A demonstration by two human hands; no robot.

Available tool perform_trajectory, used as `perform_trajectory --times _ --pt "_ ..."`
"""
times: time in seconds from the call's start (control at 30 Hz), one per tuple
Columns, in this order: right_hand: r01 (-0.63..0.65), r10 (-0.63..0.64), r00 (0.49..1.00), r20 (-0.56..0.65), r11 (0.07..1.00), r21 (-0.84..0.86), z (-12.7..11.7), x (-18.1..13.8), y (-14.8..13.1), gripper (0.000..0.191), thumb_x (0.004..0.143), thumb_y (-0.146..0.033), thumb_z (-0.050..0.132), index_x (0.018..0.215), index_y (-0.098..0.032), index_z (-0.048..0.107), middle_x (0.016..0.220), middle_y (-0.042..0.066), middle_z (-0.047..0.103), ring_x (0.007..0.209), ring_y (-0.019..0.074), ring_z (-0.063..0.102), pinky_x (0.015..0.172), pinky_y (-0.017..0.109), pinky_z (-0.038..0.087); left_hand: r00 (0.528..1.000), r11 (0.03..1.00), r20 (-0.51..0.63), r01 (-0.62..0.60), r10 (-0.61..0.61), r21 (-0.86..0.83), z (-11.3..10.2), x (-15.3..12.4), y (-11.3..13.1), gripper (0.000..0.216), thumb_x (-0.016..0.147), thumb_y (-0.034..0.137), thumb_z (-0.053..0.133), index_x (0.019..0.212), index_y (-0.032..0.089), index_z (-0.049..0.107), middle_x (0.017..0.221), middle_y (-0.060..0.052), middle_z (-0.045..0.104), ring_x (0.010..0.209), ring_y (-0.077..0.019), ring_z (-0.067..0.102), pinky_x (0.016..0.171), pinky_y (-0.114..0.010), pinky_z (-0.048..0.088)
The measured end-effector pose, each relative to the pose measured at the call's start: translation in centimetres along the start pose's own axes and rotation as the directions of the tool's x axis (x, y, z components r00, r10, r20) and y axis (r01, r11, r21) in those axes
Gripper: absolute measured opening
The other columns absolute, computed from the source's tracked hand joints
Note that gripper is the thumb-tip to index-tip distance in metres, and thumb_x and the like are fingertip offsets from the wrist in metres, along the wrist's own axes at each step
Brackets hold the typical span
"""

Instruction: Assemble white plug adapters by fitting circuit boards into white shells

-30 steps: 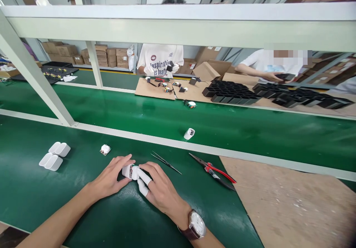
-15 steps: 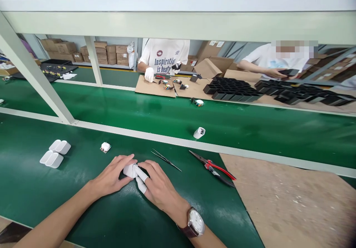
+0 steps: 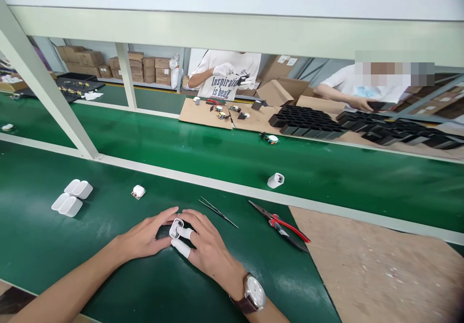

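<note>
Between my hands is a small white plastic housing (image 3: 172, 228), its open end facing up toward me and dark parts showing inside. My left hand (image 3: 147, 236) grips it from the left, fingers behind and thumb in front. White finger cots cover two digits of my right hand (image 3: 212, 248). One covered fingertip presses at the housing's opening, while the covered thumb lies against its near side. Past my right fingers lie tweezers (image 3: 219, 212) and red-and-black long-nose pliers (image 3: 278, 225). A small circuit board with a white top (image 3: 138, 192) rests beyond my left hand.
Several empty white housings (image 3: 71, 207) stand together at the left. A filled white housing (image 3: 276, 181) and a circuit assembly (image 3: 270, 139) lie on the green conveyor belt (image 3: 217, 156). Cardboard (image 3: 391, 260) covers the bench at right. Two co-workers sit across, beside black cases (image 3: 308, 120).
The housing in my hands has turned so its opening shows. The housing and assembly on the belt have shifted right. A co-worker opposite has raised a gloved hand from the cardboard.
</note>
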State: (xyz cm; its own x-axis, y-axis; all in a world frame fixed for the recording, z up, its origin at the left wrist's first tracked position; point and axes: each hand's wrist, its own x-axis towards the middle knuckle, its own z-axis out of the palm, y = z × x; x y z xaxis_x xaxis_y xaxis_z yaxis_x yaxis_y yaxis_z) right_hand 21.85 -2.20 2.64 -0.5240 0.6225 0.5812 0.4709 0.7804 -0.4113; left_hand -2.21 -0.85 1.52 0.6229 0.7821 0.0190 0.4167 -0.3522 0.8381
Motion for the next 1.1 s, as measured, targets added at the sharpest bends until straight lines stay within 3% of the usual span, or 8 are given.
perform_trajectory --times 0.1,0.33,0.57,0.9,1.0,1.1 --pt "-0.022 0.025 0.999 -0.031 0.997 0.080 0.5 -0.3 0.2 0.031 0.099 -0.021 0.070 0.129 -0.023 0.061 0.135 0.015 0.065 0.131 0.0314 0.060 0.105 0.052 0.059 0.998 0.998 -0.033 -0.046 0.047 0.036 0.0 0.0 0.4 0.082 0.099 0.018 0.061 0.166 0.038 0.018 0.153 -0.005 0.060 0.137 -0.0237 0.063 0.116 -0.047 0.053" --pt "-0.124 0.119 0.992 0.053 0.987 0.105 1.0 -0.7 -0.4 0.035 0.104 -0.016 0.052 0.139 -0.025 0.056 0.120 0.013 0.063 0.107 0.0256 0.066 0.088 0.043 0.063 0.993 0.992 -0.084 -0.080 0.088 0.099 0.1 0.0 0.1 0.076 0.102 0.024 0.061 0.164 0.040 0.019 0.136 -0.003 0.070 0.126 -0.0220 0.068 0.111 -0.044 0.055" --pt "0.014 -0.014 0.998 0.055 1.000 0.006 1.1 -0.7 -0.1 0.036 0.100 -0.009 0.051 0.134 -0.020 0.057 0.118 0.015 0.063 0.106 0.0282 0.063 0.084 0.045 0.061 0.992 0.993 -0.093 -0.075 0.084 0.093 0.2 0.0 0.1 0.076 0.102 0.024 0.060 0.163 0.041 0.019 0.133 0.000 0.072 0.123 -0.0206 0.069 0.108 -0.041 0.057" --pt "-0.052 0.052 0.997 0.061 0.999 0.010 1.3 -0.9 0.1 0.032 0.105 -0.016 0.053 0.136 -0.023 0.057 0.116 0.011 0.068 0.103 0.0259 0.066 0.089 0.045 0.060 0.988 0.987 -0.104 -0.097 0.110 0.126 0.5 0.0 -0.1 0.074 0.103 0.023 0.060 0.162 0.041 0.019 0.132 0.000 0.072 0.123 -0.0204 0.069 0.108 -0.042 0.057" --pt "-0.102 0.102 0.995 0.024 0.995 0.018 0.6 -1.1 1.3 0.039 0.107 -0.026 0.056 0.145 -0.024 0.049 0.126 0.013 0.066 0.111 0.0268 0.066 0.094 0.046 0.061 0.980 0.977 -0.139 -0.114 0.140 0.179 0.4 -0.1 -0.3 0.067 0.104 0.025 0.061 0.160 0.037 0.026 0.131 -0.003 0.072 0.121 -0.0219 0.070 0.106 -0.042 0.058" --pt "-0.212 0.204 0.976 -0.078 0.971 -0.113 -0.6 -1.2 3.2 0.040 0.108 -0.029 0.054 0.147 -0.022 0.048 0.133 0.016 0.062 0.120 0.0297 0.064 0.100 0.050 0.059 0.974 0.955 -0.156 -0.116 0.163 0.273 -0.1 -0.2 -0.5 0.052 0.105 0.028 0.061 0.153 0.034 0.043 0.132 -0.006 0.071 0.116 -0.0233 0.072 0.101 -0.041 0.061"
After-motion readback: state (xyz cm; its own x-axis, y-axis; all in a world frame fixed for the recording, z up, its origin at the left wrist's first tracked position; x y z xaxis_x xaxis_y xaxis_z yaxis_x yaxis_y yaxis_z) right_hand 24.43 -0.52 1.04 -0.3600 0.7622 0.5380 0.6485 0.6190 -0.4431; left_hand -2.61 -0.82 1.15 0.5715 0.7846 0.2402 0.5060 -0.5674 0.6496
